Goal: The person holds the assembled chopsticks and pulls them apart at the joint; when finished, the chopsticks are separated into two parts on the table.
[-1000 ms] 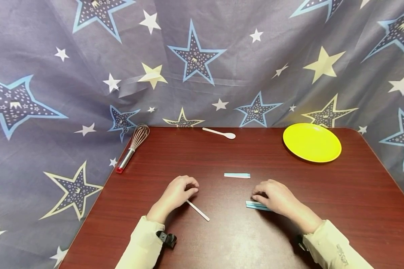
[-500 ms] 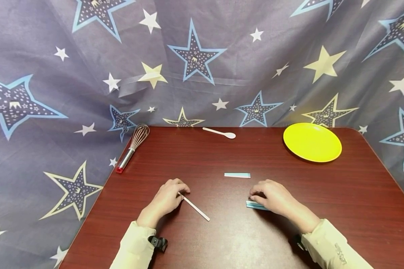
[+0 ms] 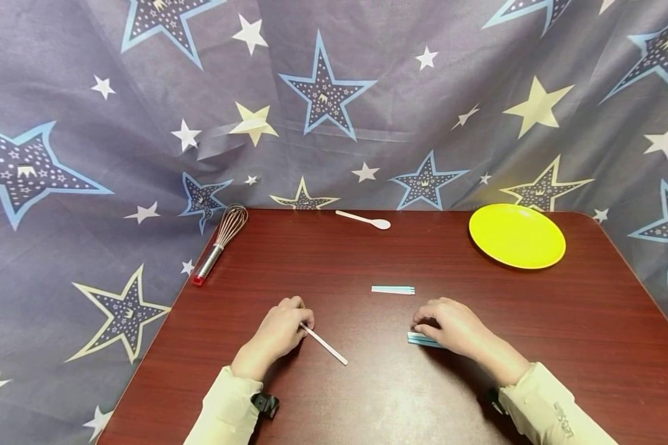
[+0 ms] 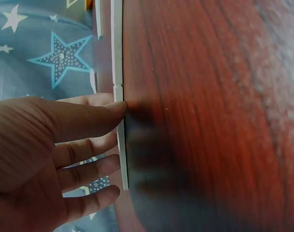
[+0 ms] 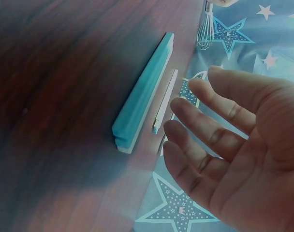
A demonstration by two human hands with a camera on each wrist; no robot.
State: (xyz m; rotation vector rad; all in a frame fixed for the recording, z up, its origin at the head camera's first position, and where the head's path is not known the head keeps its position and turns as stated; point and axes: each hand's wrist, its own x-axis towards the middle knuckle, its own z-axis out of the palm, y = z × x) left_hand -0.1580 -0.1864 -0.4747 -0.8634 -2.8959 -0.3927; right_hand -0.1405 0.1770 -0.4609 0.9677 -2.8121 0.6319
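My left hand (image 3: 281, 330) pinches the upper end of a thin pale stick (image 3: 329, 350) lying slantwise on the table. In the left wrist view, the thumb (image 4: 96, 118) is on the near side of the pale stick (image 4: 118, 48), the fingertips are behind it, and a small seam shows just above the thumb. My right hand (image 3: 453, 324), fingers loosely bent, hovers at a bundle of teal and white sticks (image 3: 421, 339). The right wrist view shows a gap between its fingers and the teal bundle (image 5: 143, 92). The hand hides the bundle's right end in the head view.
Farther back lies another small group of pale blue and white sticks (image 3: 393, 290). A whisk (image 3: 221, 244) is along the table's left edge, a white spoon (image 3: 363, 219) at the back edge, and a yellow plate (image 3: 516, 237) at back right. A star-patterned cloth (image 3: 367, 154) hangs behind the table.
My left hand has moved left and slightly toward me, from above the pale stick's far end to pinching it. The right hand shifted slightly left, then stayed still.
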